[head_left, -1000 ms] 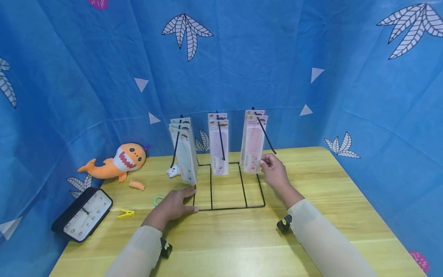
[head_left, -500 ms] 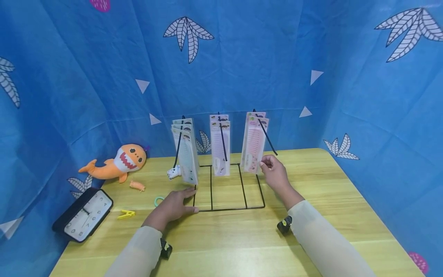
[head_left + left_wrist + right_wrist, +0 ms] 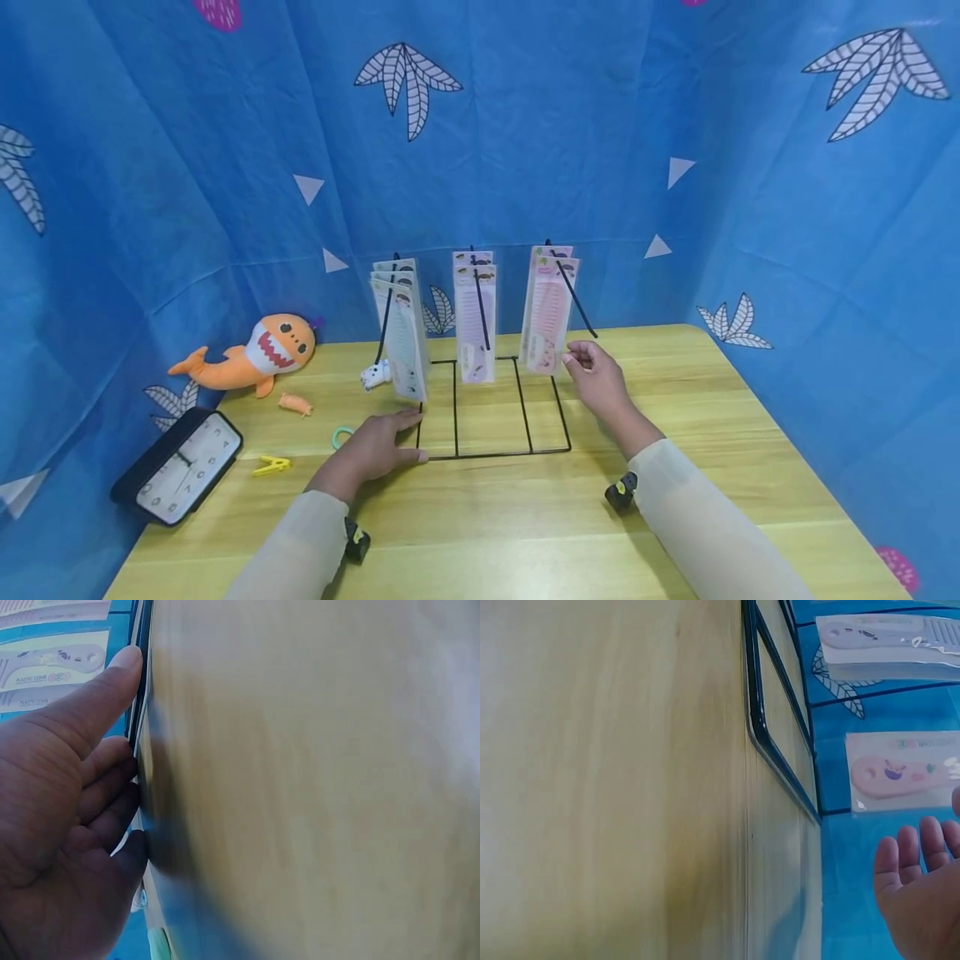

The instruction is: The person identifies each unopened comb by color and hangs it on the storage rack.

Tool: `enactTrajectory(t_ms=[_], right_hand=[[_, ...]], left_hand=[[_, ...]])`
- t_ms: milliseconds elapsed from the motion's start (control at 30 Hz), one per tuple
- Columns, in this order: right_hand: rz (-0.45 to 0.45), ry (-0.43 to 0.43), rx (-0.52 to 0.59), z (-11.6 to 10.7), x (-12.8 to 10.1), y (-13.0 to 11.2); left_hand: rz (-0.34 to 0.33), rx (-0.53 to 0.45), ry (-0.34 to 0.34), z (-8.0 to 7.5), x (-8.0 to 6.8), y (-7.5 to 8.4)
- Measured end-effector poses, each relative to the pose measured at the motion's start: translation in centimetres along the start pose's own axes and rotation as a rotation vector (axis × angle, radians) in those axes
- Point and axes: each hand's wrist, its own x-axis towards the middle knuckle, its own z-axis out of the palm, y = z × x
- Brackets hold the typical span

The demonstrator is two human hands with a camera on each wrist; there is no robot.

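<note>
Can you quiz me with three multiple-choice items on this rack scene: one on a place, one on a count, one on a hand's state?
1. Where does the left hand rest?
A. on the clock
B. at the near-left corner of the wire rack
C. on the shark toy

2. How many hooks of the rack carry comb packs?
A. one
B. two
C. three

3. What is the right hand doing?
A. lying flat on the table
B. hovering beside the pink comb pack, fingers relaxed
C. gripping the clothes peg

Answers: 1 B, the hand lies on the table against the frame's corner. 2 C, three rows hang side by side. 3 B, the wrist view shows a gap before the pack.
</note>
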Motion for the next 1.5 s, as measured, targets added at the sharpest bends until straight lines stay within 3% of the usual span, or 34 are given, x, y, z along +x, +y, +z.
enactTrajectory(t_ms=[333,567,733,967,1100,1267,1500], right_hand=[[-0.042,-0.032,-0.125,-1.8,-2.0,0.9],[-0.151,-0.044,-0.217,-2.8,-3.1,0.7],[-0.262,-0.085,-0.47,-4.1,-4.2,0.8],[-0.353,-0.134,-0.799,-6.3,-5.2,0.3],[-0.363,-0.13,-0.923,-7.6,-4.8,0.1],[-0.327,-0.14,-0.995,-9.1,-3.5,0.1],[-0.264,-0.148,-0.979,-10.1,-2.1,0.2]], left_hand=[[0.01,-0.016,-0.001,0.4,0.0,-0.1],[0.008,-0.009,0.027,0.2,-0.4,-0.4],[0.023,-0.003,0.062,-0.5,-1.3,-0.5],[0.044,0.053,0.138,-3.8,-2.8,-0.6],[0.005,0.108,0.221,-6.4,-3.2,-0.6],[-0.025,0.186,0.332,-9.2,-3.3,-0.8],[-0.033,0.251,0.444,-11.6,-2.6,-1.0]])
